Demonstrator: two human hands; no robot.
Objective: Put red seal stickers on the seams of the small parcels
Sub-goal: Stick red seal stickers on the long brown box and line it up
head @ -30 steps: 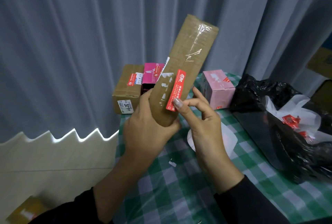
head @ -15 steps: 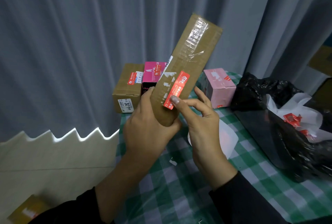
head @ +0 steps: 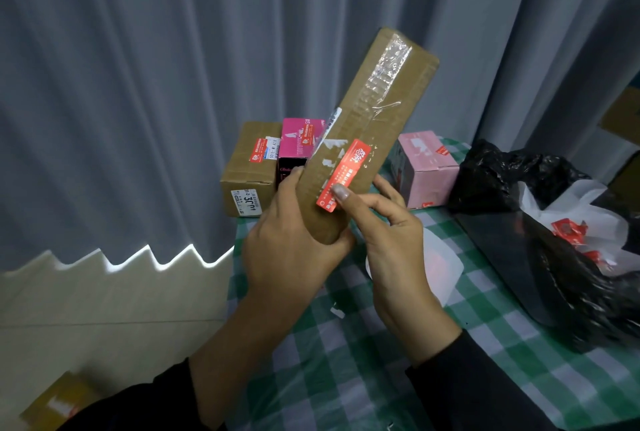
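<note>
- Cardboard-brown, the long parcel (head: 377, 108) is held tilted in the air above the far-left corner of the checked counter (head: 346, 378).
- The left grip (head: 291, 240) is wrapped round the long parcel's lower end.
- The right grip (head: 391, 240) pinches the long parcel's right edge, with its thumb pressing the lower end of the red seal sticker (head: 346, 171), which lies lengthwise on the face.
- A brown box (head: 247, 167), a magenta box (head: 298, 140) and a pink box (head: 426, 167) stand along the far edge.
- A black bag (head: 554, 240) lies by the right edge.
</note>
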